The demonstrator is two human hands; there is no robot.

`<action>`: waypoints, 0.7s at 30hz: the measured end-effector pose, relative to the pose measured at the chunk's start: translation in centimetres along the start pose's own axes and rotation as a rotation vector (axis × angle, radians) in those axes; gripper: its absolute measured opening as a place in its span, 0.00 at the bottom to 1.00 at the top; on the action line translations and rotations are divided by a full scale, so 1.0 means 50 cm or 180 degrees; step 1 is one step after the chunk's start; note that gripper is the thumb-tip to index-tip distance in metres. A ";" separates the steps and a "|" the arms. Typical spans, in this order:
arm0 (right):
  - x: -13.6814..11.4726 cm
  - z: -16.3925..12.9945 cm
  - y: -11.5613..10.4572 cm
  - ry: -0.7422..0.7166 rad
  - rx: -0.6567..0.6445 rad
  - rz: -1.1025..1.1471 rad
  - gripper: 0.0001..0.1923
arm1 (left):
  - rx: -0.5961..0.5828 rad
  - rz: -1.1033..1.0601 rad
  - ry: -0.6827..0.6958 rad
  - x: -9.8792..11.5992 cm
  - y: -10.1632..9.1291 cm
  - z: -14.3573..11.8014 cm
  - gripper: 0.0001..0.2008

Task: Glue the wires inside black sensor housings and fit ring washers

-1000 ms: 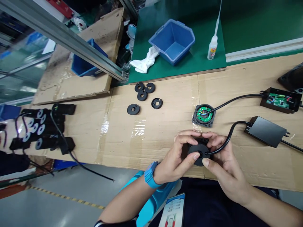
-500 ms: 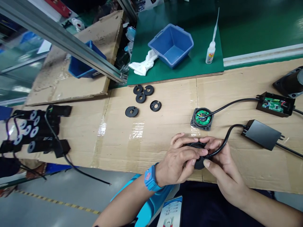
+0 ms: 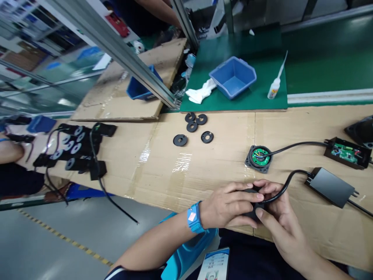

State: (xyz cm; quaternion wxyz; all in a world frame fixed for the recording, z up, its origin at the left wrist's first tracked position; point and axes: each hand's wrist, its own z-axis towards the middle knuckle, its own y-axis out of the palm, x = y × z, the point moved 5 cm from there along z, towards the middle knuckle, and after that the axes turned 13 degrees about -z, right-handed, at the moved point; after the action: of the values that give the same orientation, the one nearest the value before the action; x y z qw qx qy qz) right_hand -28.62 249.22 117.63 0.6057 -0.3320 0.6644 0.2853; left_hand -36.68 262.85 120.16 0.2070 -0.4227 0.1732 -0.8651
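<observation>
The left hand (image 3: 227, 205) and right hand (image 3: 281, 217) grip a black part (image 3: 254, 214) joined by a cable (image 3: 287, 185); one circuit board (image 3: 258, 158) sits uncovered, five discs (image 3: 176, 140) loose on the tabletop (image 3: 215, 167).

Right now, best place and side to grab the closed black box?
Probably across its two long edges, from above. The closed black box lies flat, those edges uncovered; the left cable and right cable leave its short ends, so keep the grip off there. The left cable runs to the left hand and right hand: lift gently.
</observation>
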 end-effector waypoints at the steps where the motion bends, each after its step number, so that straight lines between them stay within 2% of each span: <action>1: -0.001 0.001 -0.004 -0.0024 0.0037 -0.0035 0.09 | -0.0077 0.0040 0.0107 0.000 0.000 0.001 0.06; 3: 0.001 0.004 -0.016 -0.0105 0.0103 -0.0148 0.09 | -0.0171 0.0158 0.0254 -0.005 0.001 0.007 0.04; 6: 0.008 0.011 -0.039 -0.0222 0.0273 -0.0269 0.10 | -0.0271 0.0390 0.0320 -0.020 0.008 0.020 0.07; 8: 0.015 0.018 -0.051 -0.0211 0.0378 -0.0282 0.12 | -0.0358 0.0430 0.0316 -0.027 0.014 0.027 0.04; 11: 0.022 0.025 -0.051 -0.0111 0.0344 -0.0267 0.18 | -0.0453 0.0225 0.0321 -0.028 0.013 0.027 0.17; 13: 0.022 0.027 -0.043 -0.0102 0.0248 -0.0291 0.21 | -0.0189 0.0014 0.0244 -0.032 -0.008 0.029 0.22; 15: 0.020 0.027 -0.036 -0.0187 0.0261 -0.0450 0.20 | 0.0416 -0.0052 -0.0058 -0.053 -0.046 0.038 0.19; 17: 0.019 0.025 -0.036 -0.0312 0.0465 -0.0712 0.17 | 0.0631 0.0232 -0.0412 -0.086 -0.071 0.059 0.19; 19: 0.018 0.021 -0.042 -0.0412 0.0781 -0.0995 0.13 | 0.0357 0.0323 -0.0485 -0.116 -0.071 0.089 0.24; 21: 0.012 0.017 -0.053 -0.0515 0.1058 -0.1238 0.13 | 0.0060 0.0148 -0.0470 -0.139 -0.057 0.112 0.24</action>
State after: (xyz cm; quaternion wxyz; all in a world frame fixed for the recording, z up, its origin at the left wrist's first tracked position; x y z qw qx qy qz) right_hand -26.04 248.22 117.00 0.7465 -0.3256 0.5753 0.0761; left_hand -28.91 268.09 120.17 0.2433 -0.4793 0.1590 -0.8282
